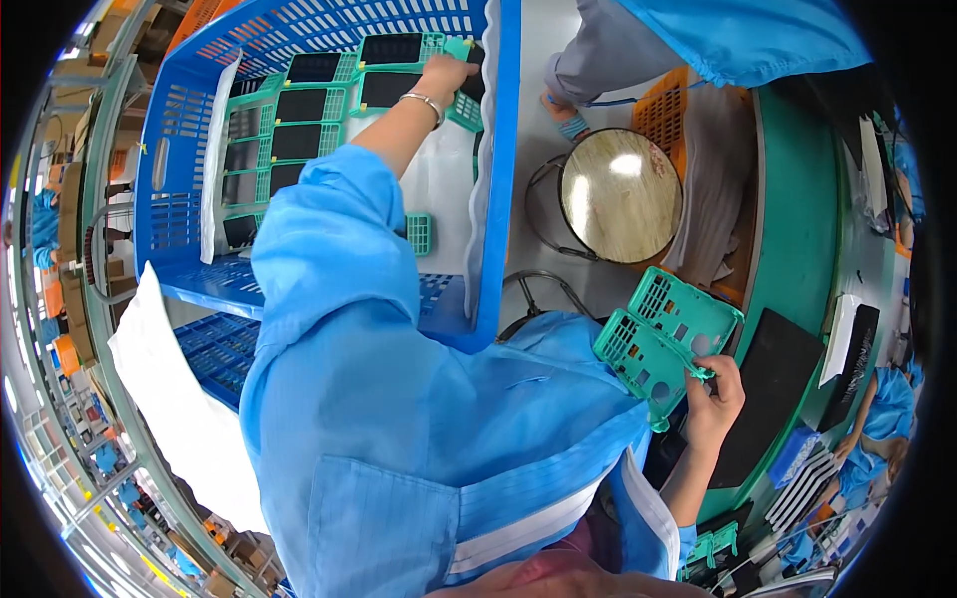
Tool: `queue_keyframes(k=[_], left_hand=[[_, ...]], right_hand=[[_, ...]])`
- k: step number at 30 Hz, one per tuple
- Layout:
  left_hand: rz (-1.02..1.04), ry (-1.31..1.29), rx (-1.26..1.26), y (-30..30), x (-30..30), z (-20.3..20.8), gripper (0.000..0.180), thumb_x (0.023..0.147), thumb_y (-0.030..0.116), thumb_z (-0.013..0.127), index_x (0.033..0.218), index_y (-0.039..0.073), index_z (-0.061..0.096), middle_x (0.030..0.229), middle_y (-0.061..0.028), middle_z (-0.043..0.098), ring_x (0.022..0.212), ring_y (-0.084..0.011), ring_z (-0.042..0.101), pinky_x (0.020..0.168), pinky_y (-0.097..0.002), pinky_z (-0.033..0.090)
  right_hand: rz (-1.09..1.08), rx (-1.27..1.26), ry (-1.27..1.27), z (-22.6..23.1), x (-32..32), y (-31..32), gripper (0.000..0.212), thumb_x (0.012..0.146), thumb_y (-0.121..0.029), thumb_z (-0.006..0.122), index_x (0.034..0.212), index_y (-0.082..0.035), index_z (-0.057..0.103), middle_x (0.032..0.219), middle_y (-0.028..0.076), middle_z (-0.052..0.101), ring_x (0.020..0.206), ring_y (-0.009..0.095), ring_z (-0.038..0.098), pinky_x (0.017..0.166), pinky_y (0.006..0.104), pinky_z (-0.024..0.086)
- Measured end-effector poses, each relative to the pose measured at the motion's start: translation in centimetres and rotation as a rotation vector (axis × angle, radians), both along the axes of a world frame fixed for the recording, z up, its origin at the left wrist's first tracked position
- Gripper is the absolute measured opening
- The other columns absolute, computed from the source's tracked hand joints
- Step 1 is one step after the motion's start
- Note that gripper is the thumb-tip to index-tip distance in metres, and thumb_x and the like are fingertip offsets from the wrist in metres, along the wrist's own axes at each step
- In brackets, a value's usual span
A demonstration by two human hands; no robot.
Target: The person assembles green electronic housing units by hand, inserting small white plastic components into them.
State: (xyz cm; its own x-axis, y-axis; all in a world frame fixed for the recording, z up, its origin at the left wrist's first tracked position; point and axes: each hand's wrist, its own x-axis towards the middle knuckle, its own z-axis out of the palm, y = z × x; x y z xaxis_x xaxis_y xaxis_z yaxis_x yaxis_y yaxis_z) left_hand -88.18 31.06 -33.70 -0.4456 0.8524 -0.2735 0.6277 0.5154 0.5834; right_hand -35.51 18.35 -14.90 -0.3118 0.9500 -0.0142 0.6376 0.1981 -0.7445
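My left hand (443, 82), with a bracelet at its wrist, reaches into a blue plastic crate (506, 149). Its fingers are closed at the edge of a green plastic case (466, 112) with a dark panel, beside the crate's right wall. Several similar green cases with black panels (304, 106) lie in rows on the crate's left and far side. Closer to me in the crate lies a green grid piece (419, 233). At the right, my right hand (714, 407) pinches the lower edge of green plastic housings (666, 339) with grid openings and round holes, held beside my body.
White foam sheet (211, 169) lines the crate's sides. Another white sheet (184, 399) hangs at the left over a second blue crate (214, 349). A round stool (620, 194) stands beyond the housings. On the right is a green workbench (797, 214) with a black mat (768, 399). Another person's sleeve (748, 35) is at the top.
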Motion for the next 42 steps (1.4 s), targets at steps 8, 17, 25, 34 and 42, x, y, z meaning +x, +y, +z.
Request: queue_keyframes(k=[8,17,25,34,42], left_hand=[[0.525,-0.929,0.661,-9.4,5.1,5.9,0.034,0.088,0.011,0.062,0.112,-0.007,0.048,0.104,-0.0115,0.056,0.101,-0.0177,0.054,0.085,-0.0321,0.045],[0.798,-1.018,0.613,-19.0,4.7,4.2,0.029,0.094,0.007,0.051,0.118,-0.001,0.037,0.116,-0.0140,0.051,0.109,-0.0243,0.053,0.099,-0.0397,0.041],[0.819,-0.979,0.523,-18.1,5.2,4.0,0.025,0.096,0.020,0.050,0.112,0.002,0.046,0.106,-0.0099,0.056,0.100,-0.0215,0.056,0.089,-0.0329,0.045],[0.253,-0.162,-0.498,-19.9,-0.5,6.9,0.042,0.093,0.037,0.046,0.103,0.000,0.063,0.083,-0.0128,0.069,0.068,-0.0241,0.068,0.063,-0.0319,0.055],[-0.268,0.308,0.066,-15.1,-1.9,4.7,0.046,0.077,0.006,0.053,0.123,0.008,0.053,0.119,-0.0166,0.057,0.107,-0.0325,0.056,0.092,-0.0404,0.044]], right_hand=[[0.121,0.003,0.037,-0.7,-0.4,1.1,0.022,0.064,0.011,0.060,0.084,0.000,0.060,0.083,0.007,0.058,0.074,0.015,0.056,0.065,0.0242,0.044],[0.179,-0.024,0.063,-0.9,-0.5,1.7,0.022,0.066,0.010,0.060,0.085,0.000,0.061,0.085,0.007,0.058,0.073,0.014,0.056,0.061,0.0227,0.044],[0.142,0.014,0.062,-1.2,0.0,0.7,0.022,0.066,0.010,0.059,0.085,0.000,0.061,0.084,0.007,0.057,0.073,0.014,0.056,0.060,0.0231,0.043],[0.058,-0.032,0.107,-2.3,1.2,0.7,0.021,0.069,0.010,0.060,0.086,-0.001,0.061,0.083,0.004,0.057,0.071,0.011,0.052,0.057,0.0218,0.038],[0.081,-0.023,0.063,-2.3,0.8,0.8,0.020,0.070,0.010,0.059,0.087,0.000,0.061,0.083,0.004,0.056,0.068,0.010,0.050,0.057,0.0218,0.038]])
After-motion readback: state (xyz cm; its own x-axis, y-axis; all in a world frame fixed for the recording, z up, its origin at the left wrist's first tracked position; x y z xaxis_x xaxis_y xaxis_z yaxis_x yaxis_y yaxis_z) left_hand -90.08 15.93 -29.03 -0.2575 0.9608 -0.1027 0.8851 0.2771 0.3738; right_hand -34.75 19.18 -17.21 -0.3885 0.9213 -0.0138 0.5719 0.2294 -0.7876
